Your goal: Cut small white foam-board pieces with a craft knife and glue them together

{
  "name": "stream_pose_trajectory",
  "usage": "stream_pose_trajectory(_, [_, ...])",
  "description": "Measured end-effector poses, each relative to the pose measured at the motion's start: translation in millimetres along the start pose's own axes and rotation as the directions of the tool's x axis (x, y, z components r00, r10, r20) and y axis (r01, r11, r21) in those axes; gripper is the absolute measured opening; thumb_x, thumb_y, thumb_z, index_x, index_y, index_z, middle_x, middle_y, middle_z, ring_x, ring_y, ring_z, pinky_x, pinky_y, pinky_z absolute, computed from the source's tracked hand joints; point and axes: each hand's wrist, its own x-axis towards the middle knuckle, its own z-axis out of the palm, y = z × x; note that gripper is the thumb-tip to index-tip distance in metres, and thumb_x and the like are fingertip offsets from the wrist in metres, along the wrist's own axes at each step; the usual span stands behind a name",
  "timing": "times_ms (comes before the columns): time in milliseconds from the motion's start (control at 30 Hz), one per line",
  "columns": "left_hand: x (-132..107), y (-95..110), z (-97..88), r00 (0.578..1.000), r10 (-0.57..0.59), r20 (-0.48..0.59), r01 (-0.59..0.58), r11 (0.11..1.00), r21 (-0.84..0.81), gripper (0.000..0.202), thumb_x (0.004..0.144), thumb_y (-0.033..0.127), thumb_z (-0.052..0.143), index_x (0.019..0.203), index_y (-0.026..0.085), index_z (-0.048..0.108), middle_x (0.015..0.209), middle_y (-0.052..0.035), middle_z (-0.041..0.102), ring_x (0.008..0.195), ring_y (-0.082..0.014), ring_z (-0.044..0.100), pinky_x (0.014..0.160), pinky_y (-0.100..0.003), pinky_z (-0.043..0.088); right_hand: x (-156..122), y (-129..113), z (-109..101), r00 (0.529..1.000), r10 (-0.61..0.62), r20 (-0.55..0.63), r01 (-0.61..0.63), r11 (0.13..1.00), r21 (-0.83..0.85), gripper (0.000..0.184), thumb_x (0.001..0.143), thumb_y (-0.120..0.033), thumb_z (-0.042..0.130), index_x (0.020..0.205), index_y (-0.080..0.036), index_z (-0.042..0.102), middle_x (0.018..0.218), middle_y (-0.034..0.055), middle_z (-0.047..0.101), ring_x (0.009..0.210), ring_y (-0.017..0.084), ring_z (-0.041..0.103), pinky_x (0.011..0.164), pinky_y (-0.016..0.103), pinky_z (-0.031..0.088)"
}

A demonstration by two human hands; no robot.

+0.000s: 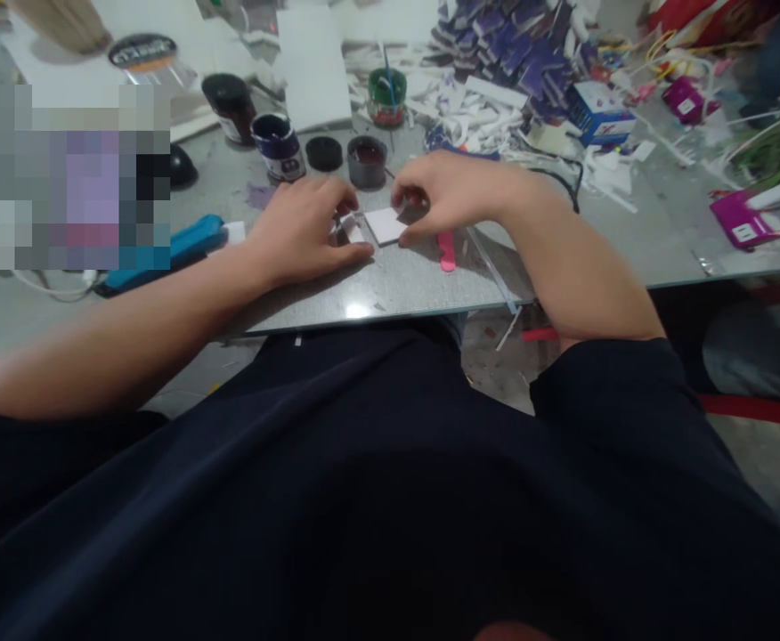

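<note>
A small white square card [385, 224] lies on the grey table [403, 285] near its front edge. My right hand [447, 194] curls over the card's far right corner, fingers pinched on its edge. My left hand [303, 227] rests on the table just left of the card, fingers bent around a small white piece [348, 227] that is partly hidden. A pink stick-like tool [446, 250] lies right below my right hand, untouched.
Behind the hands stand a dark paint jar [278, 145], a black lid [324, 153], an open dark pot [367, 160] and a green pot with a brush [387, 95]. A blue stapler [163, 252] lies at left. Purple and white paper scraps [516, 53] crowd the back right.
</note>
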Motion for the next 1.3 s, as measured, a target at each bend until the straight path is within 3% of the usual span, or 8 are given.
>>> stream_pose_trajectory(200, [-1, -1, 1.8, 1.0, -0.001, -0.009, 0.002, 0.999, 0.041, 0.069, 0.107, 0.067, 0.088, 0.164, 0.031, 0.074, 0.157, -0.0175, 0.08, 0.16, -0.0533, 0.069, 0.142, -0.073, 0.054, -1, 6, -7, 0.998, -0.059, -0.008, 0.059, 0.997, -0.047, 0.057, 0.083, -0.077, 0.111, 0.109, -0.034, 0.085, 0.105, -0.0024, 0.081, 0.094, 0.024, 0.069, 0.096, 0.051, 0.059])
stream_pose_trajectory(333, [0, -2, 2.9, 1.0, 0.001, -0.022, 0.001, 0.998, 0.061, 0.065, 0.107, 0.067, 0.089, 0.161, 0.033, 0.076, 0.155, -0.0168, 0.081, 0.158, -0.0523, 0.069, 0.141, -0.07, 0.055, -2, 29, -24, 0.983, -0.021, -0.182, 0.009, 0.997, -0.07, 0.042, 0.107, -0.068, 0.093, 0.094, -0.031, 0.079, 0.093, -0.0019, 0.08, 0.086, 0.019, 0.065, 0.092, 0.047, 0.054])
stream_pose_trajectory(433, [0, 0, 2.8, 1.0, -0.008, -0.008, 0.009, 0.998, 0.062, 0.063, 0.107, 0.064, 0.09, 0.16, 0.032, 0.077, 0.155, -0.0179, 0.081, 0.156, -0.0525, 0.071, 0.138, -0.07, 0.055, -6, 49, -39, 0.958, 0.09, -0.273, -0.125, 0.985, -0.116, 0.028, 0.112, -0.045, 0.093, 0.093, -0.028, 0.079, 0.094, -0.0005, 0.083, 0.085, 0.017, 0.063, 0.09, 0.045, 0.052])
stream_pose_trajectory(567, [-4, 7, -1.5, 1.0, -0.025, 0.004, 0.024, 0.997, 0.078, 0.064, 0.107, 0.063, 0.088, 0.161, 0.031, 0.078, 0.161, -0.0188, 0.08, 0.157, -0.0536, 0.071, 0.137, -0.07, 0.055, -12, 68, -49, 0.931, 0.186, -0.313, -0.24, 0.96, -0.143, 0.025, 0.099, -0.008, 0.09, 0.084, -0.026, 0.08, 0.086, -0.001, 0.081, 0.078, 0.017, 0.063, 0.088, 0.044, 0.052])
stream_pose_trajectory(733, [-3, 15, -15.4, 0.999, 0.031, 0.017, -0.034, 0.988, 0.153, 0.062, 0.111, 0.067, 0.082, 0.16, 0.03, 0.078, 0.165, -0.0185, 0.08, 0.162, -0.0508, 0.069, 0.14, -0.066, 0.052, -9, 73, -47, 0.929, 0.27, -0.253, -0.299, 0.95, -0.085, 0.043, 0.081, 0.006, 0.098, 0.076, -0.027, 0.072, 0.072, -0.0101, 0.07, 0.074, 0.015, 0.059, 0.089, 0.043, 0.048])
stream_pose_trajectory(867, [8, 22, -14.3, 0.998, 0.049, 0.046, -0.057, 0.978, 0.201, 0.073, 0.107, 0.07, 0.085, 0.165, 0.028, 0.075, 0.161, -0.02, 0.083, 0.159, -0.0524, 0.071, 0.139, -0.069, 0.053, -9, 60, -40, 0.884, 0.382, -0.271, -0.402, 0.915, -0.019, 0.049, 0.087, 0.01, 0.093, 0.083, -0.028, 0.063, 0.085, -0.0103, 0.065, 0.084, 0.015, 0.054, 0.1, 0.041, 0.05])
stream_pose_trajectory(1033, [14, 27, -0.2, 1.0, -0.013, 0.013, 0.012, 0.991, 0.133, 0.081, 0.107, 0.063, 0.083, 0.176, 0.023, 0.066, 0.165, -0.0239, 0.08, 0.161, -0.0551, 0.07, 0.141, -0.075, 0.052, -7, 57, -30, 0.888, 0.335, -0.315, -0.394, 0.908, -0.145, 0.055, 0.077, 0.011, 0.096, 0.092, -0.028, 0.061, 0.122, 0.0014, 0.08, 0.093, 0.017, 0.051, 0.101, 0.04, 0.049])
stream_pose_trajectory(1300, [6, 10, -2.1, 0.999, 0.043, -0.016, -0.041, 0.994, 0.104, 0.058, 0.105, 0.06, 0.083, 0.156, 0.033, 0.077, 0.155, -0.0173, 0.082, 0.158, -0.0519, 0.071, 0.138, -0.073, 0.054, 11, 77, -19, 0.907, 0.326, -0.265, -0.359, 0.929, -0.086, 0.046, 0.081, 0.006, 0.089, 0.089, -0.029, 0.061, 0.08, -0.0137, 0.051, 0.081, 0.015, 0.043, 0.087, 0.038, 0.039])
